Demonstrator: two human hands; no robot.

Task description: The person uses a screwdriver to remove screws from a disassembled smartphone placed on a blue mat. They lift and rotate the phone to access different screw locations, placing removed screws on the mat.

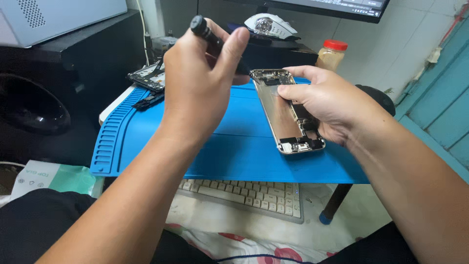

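fingers (229,46) of the left hand (195,83) are closed around a black screwdriver (210,36), whose handle cap sticks up above the hand and whose tip end is hidden behind the thumb, near the top edge of the opened phone body (288,112). the right hand (332,105) grips that phone body from its right edge, fingers wrapped over the metal frame, tilting it with its bare inner side facing up. the phone body sits above the right half of the blue mat (234,142); under and left of it the mat's flat surface lies open up to the ribbed left border. a dismantled phone part (146,78) rests at the mat's far left corner, well apart from the phone body. a keyboard (249,193) pokes out below the mat's near edge. beyond the far edge stand a jar with a red lid (331,55) and a white mouse (269,25).
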